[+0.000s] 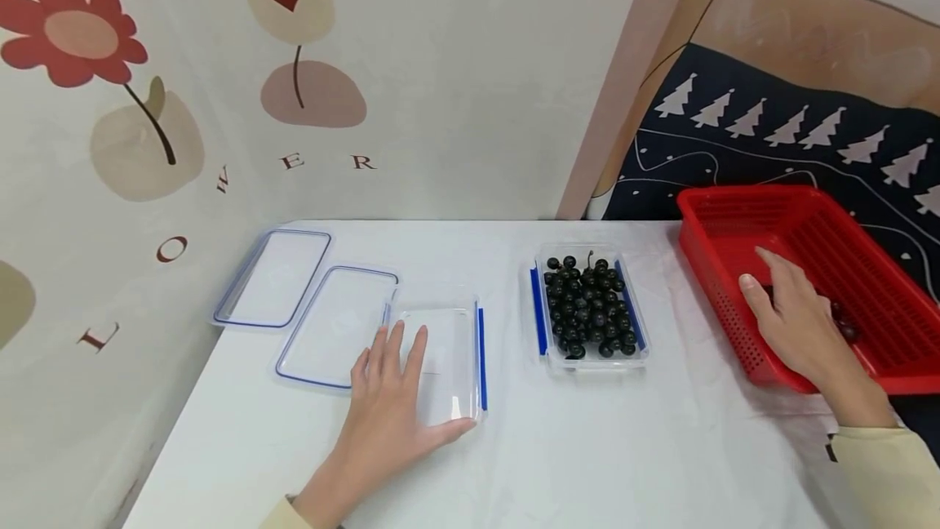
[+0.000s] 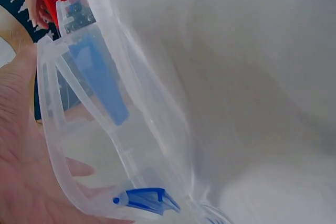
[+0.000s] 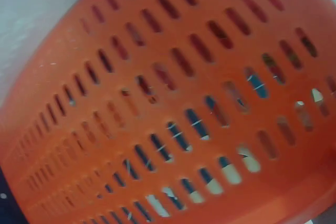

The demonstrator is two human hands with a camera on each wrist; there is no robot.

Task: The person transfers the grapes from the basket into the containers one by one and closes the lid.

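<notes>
My left hand touches a clear plastic container with blue side latches; its fingers lie straight and spread over the left part, with the thumb at the near right corner. In the left wrist view, the thumb is against the container wall and fingers show through the clear plastic. My right hand reaches over the near side of a red slotted basket, fingers extended. Several dark grapes lie under and beside it, partly hidden. The right wrist view shows only the basket's slotted wall.
A second clear container, filled with dark grapes, stands between the hands. Two clear lids with blue seals lie at the left, one near and one farther back. A patterned wall covering stands behind the white table.
</notes>
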